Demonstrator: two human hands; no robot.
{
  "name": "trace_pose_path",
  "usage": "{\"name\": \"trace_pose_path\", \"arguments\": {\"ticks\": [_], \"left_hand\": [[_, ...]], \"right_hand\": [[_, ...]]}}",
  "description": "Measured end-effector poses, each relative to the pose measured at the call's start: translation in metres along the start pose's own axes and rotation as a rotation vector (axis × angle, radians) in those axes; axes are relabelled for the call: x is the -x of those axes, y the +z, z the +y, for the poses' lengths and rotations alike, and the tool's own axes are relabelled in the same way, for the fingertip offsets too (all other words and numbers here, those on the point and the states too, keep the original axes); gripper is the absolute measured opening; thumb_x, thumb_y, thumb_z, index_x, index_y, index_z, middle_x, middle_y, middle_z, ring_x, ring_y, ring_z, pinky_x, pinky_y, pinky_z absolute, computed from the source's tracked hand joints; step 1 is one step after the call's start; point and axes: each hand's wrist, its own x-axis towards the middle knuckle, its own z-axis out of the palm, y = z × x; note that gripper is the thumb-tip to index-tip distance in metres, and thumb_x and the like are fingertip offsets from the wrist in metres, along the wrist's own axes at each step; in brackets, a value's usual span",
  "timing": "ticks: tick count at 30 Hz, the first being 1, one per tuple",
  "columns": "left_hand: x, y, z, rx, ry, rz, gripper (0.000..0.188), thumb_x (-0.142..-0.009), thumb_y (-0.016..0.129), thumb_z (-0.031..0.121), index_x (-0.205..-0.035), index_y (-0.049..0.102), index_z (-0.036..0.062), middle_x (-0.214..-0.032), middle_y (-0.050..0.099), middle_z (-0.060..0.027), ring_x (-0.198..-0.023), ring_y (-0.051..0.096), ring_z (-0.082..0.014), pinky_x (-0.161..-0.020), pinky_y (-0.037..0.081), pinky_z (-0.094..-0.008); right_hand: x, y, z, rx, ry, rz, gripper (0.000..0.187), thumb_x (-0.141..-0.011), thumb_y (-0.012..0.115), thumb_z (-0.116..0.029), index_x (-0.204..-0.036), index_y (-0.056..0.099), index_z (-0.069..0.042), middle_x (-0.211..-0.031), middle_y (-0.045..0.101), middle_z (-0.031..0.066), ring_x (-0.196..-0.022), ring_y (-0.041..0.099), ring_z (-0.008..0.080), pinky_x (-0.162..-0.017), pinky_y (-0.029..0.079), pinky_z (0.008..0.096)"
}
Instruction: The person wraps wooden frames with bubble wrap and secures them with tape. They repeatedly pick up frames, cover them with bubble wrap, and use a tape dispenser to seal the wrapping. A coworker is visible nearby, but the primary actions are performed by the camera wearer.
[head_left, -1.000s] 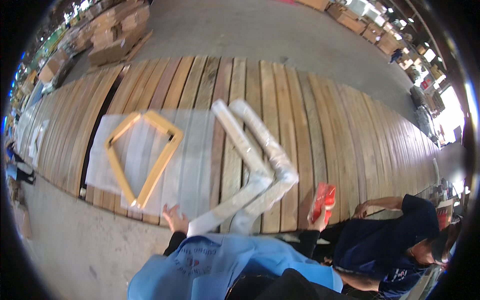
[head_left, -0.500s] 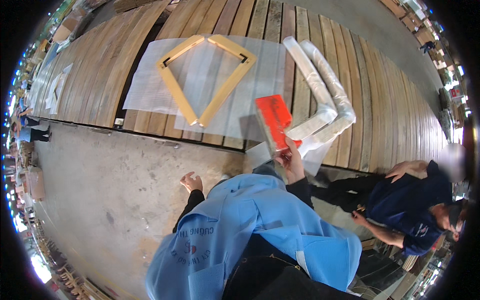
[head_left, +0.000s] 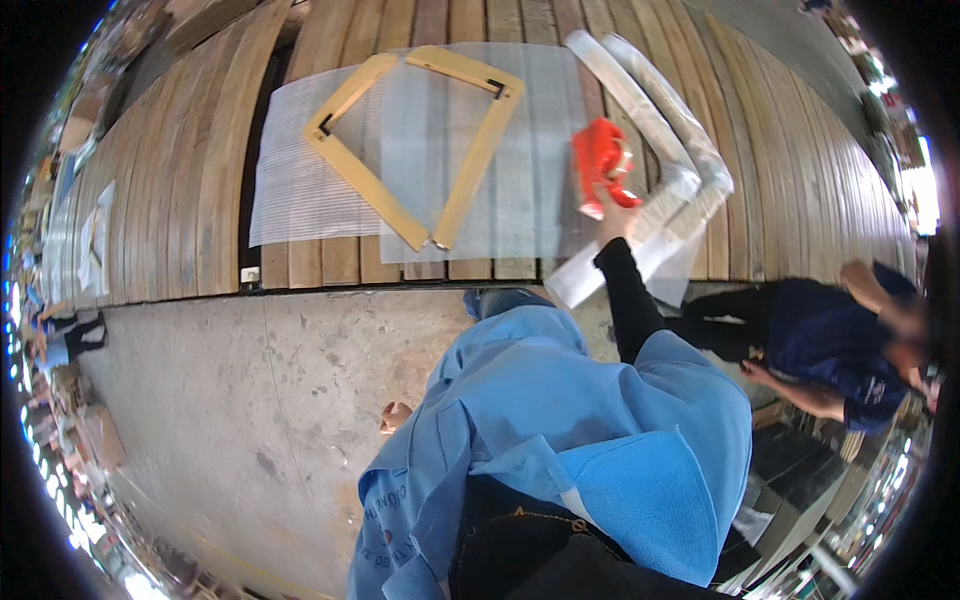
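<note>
Red dispenser (head_left: 596, 150) — seemingly in right grip (head_left: 616, 221)

From afar I'm gripping a red tape dispenser (head_left: 596, 155) in the right hand (head_left: 614, 217), over the wooden table (head_left: 190, 170), near two wrapped, bent pieces (head_left: 634, 105). The left hand (head_left: 395, 416) is hanging clear of the table, partly hidden by the blue jacket (head_left: 560, 370). Two L-shaped wooden pieces (head_left: 368, 188) are lying on translucent sheeting (head_left: 545, 170).

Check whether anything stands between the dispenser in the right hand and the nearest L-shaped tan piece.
Nothing visible does: between the red tape dispenser, held in the right hand, and the L-shaped tan piece, only the flat translucent sheet lies.
</note>
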Motion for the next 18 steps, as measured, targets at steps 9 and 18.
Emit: {"name": "trace_pose_path", "arguments": {"ticks": [9, 18], "left_hand": [[-0.07, -0.048, 0.208, 0.008, 0.712, 0.196, 0.033, -0.078, 0.071, 0.016, -0.112, 0.071, 0.0106, -0.113, 0.064, -0.0196, -0.119, 0.052, -0.0403, -0.106, 0.041, -0.0502], [-0.134, -0.026, 0.454, 0.33, 0.886, 0.142, 0.024, -0.081, 0.065, 0.003, -0.102, 0.073, 0.0107, -0.112, 0.064, -0.0152, -0.113, 0.054, -0.0335, -0.1, 0.046, -0.0441]], "right_hand": [[-0.07, 0.071, 0.041, 0.633, -0.1, 0.387, 0.092, -0.075, 0.082, -0.031, -0.137, 0.032, 0.014, -0.128, 0.047, 0.0357, -0.12, 0.048, 0.0477, -0.108, 0.041, 0.0522], [0.27, 0.228, -0.106, 0.585, -0.556, -1.088, 0.059, -0.08, 0.076, -0.04, -0.121, 0.058, -0.001, -0.114, 0.063, 0.0193, -0.111, 0.061, 0.0384, -0.094, 0.051, 0.0503]]}}
